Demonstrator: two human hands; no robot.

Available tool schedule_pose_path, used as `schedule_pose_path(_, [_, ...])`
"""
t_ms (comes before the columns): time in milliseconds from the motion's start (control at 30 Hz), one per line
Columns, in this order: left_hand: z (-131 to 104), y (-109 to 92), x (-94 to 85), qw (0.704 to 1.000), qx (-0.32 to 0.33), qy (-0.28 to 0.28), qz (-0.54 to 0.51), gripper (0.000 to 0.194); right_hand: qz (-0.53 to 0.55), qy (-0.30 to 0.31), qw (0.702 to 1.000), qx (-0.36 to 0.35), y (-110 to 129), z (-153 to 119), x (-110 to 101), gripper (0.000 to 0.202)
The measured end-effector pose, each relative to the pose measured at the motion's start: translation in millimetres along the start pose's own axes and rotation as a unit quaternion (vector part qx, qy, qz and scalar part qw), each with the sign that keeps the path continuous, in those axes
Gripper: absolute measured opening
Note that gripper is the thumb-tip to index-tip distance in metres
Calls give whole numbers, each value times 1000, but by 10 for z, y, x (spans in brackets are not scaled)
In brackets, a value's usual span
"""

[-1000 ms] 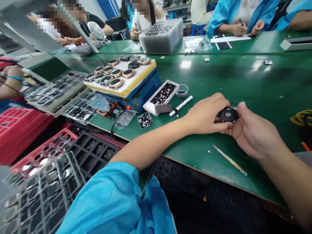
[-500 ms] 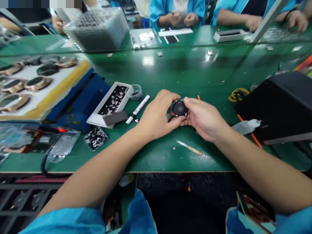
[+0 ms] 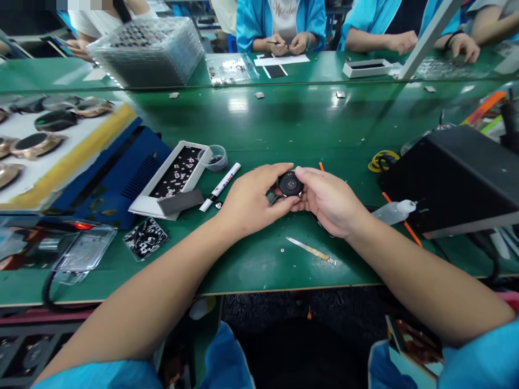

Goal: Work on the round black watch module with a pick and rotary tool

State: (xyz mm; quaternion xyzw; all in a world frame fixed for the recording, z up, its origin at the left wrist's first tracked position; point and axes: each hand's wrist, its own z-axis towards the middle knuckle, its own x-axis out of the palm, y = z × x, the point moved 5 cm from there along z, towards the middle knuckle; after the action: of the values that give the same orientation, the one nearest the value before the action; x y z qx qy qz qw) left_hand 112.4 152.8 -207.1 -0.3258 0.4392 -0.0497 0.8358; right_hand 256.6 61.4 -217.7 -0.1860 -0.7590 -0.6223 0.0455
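Observation:
A round black watch case (image 3: 291, 184), its back with the sensor circle facing up, is held between both hands above the green bench. My left hand (image 3: 257, 197) grips its left side, thumb at the lower edge and fingers along the top. From the right, my right hand (image 3: 329, 200) closes on the case, with the thumb at its upper edge and fingers underneath. The underside is hidden. A slim blade-like tool (image 3: 311, 250) lies on the bench below the hands. Left of my left hand rests a white paint marker (image 3: 220, 187).
A white box of small parts (image 3: 178, 173), a clear cup (image 3: 216, 158) and a small tray of parts (image 3: 145, 239) lie left. Watches stand on a blue machine (image 3: 138, 167). Right are a plastic bottle (image 3: 393, 212) and black box (image 3: 458, 173). Co-workers sit opposite.
The camera view has shifted, so the bench things appear farther left. Both hands keep their hold on the watch case, which is tilted slightly differently.

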Motion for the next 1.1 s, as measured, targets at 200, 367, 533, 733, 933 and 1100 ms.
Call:
schedule_pose_path(200, [18, -9, -13, 999, -20, -18, -33, 57, -12, -13, 1000, 13, 39, -5, 18, 18])
schedule_pose_path(367, [23, -2, 0, 999, -30, 0, -42, 61, -14, -21, 1000, 18, 40, -4, 29, 15])
schedule_pose_path(533, [48, -33, -107, 995, -47, -52, -71, 53, -52, -23, 998, -21, 93, -20, 32, 18])
schedule_pose_path(733, [99, 77, -153, 917, -210, -116, -319, 64, -454, -108, 869, -162, 321, -91, -85, 18])
schedule_pose_path(933, [109, 59, -93, 844, -254, -129, -453, 67, -693, -31, 718, -57, 152, -73, -105, 15])
schedule_pose_path(1100, [104, 43, -65, 813, -290, -123, -490, 74, -701, -7, 712, -41, 102, -59, -92, 11])
